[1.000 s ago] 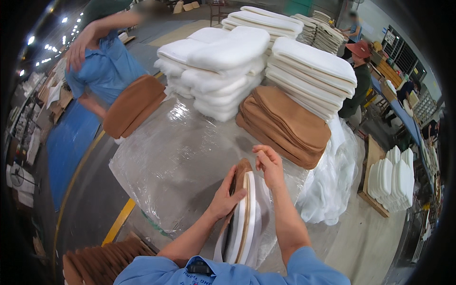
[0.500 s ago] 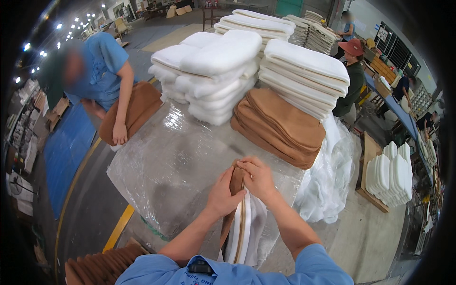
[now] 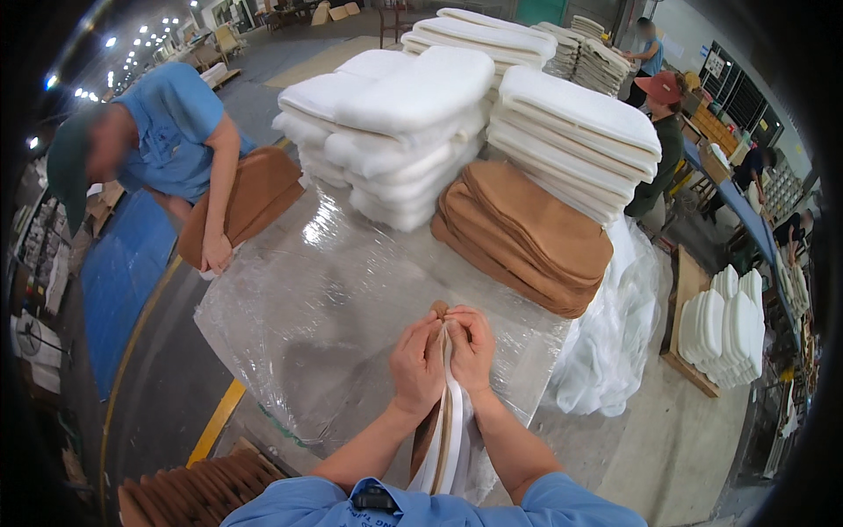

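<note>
Brown-and-white bundle of flat pads (image 3: 443,430), stood on edge at the near edge of the desk (image 3: 290,351), brown piece at the left, white layers at the right. Bundle rises between the two hands; its rounded brown tip shows just above the fingertips.

Left hand (image 3: 416,364): closed on the bundle's upper left side, fingers curled against the brown piece.

Right hand (image 3: 474,351): closed on the upper right side, fingertips pinching the white layers, touching the left hand at the top.

Clear plastic sheet (image 3: 351,290): covers the desk top, wrinkled, glare near the far left.

Stack of brown pads (image 3: 527,233): lying flat toward the far right of the desk, well apart from the hands.

Stacks of white foam pads (image 3: 413,114): along the far edge, behind the brown stack.

Second brown stack (image 3: 250,193): at the far left corner, under the hand of a co-worker in a blue shirt (image 3: 171,132).

Loose white plastic (image 3: 615,325): hanging off the right edge.
</note>
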A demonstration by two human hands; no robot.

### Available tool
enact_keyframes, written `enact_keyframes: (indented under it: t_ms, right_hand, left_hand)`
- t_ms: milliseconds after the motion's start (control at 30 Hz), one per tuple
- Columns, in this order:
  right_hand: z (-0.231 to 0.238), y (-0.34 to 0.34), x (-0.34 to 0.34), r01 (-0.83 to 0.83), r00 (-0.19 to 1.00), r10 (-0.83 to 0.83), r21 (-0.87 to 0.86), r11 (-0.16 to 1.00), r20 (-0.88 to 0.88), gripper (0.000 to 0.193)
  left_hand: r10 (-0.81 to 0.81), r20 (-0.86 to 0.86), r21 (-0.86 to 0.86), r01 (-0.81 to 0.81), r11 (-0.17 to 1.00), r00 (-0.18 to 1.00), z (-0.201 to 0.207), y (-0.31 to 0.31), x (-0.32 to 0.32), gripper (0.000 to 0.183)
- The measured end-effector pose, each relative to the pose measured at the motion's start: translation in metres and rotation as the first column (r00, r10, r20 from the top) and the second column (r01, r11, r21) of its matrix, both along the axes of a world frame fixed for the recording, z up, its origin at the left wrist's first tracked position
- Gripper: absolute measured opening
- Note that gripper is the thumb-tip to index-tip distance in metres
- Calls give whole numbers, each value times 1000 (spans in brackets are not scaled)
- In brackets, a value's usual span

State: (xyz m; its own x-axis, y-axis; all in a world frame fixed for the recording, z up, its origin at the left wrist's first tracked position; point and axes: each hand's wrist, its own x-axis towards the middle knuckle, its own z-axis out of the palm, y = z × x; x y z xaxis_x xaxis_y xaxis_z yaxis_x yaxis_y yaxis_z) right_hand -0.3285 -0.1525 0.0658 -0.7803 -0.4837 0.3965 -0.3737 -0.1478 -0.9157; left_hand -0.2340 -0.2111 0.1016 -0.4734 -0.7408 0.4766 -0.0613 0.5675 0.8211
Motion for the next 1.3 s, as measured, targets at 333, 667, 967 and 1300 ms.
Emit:
enact_keyframes:
  t_ms: [333, 667, 967, 1300]
  right_hand:
    - [-36, 10, -3, -9, 973, 52, -189, 982, 225, 8]
    - [-25, 33, -62, -275, 817, 324, -172, 946, 477, 35]
    - [23, -52, -95, -549, 641, 509, -120, 827, 574, 97]
    - [-10, -51, -88, -578, 602, 531, -134, 805, 597, 99]
  left_hand:
    - [-102, 69, -147, 112, 983, 992, 3, 5, -12, 16]
    - [-175, 166, -256, 214, 943, 970, 11, 8, -7, 25]
    - [-242, 138, -231, 269, 935, 960, 4, 15, -14, 20]
    - [-280, 161, -176, 306, 936, 947, 2, 13, -18, 21]
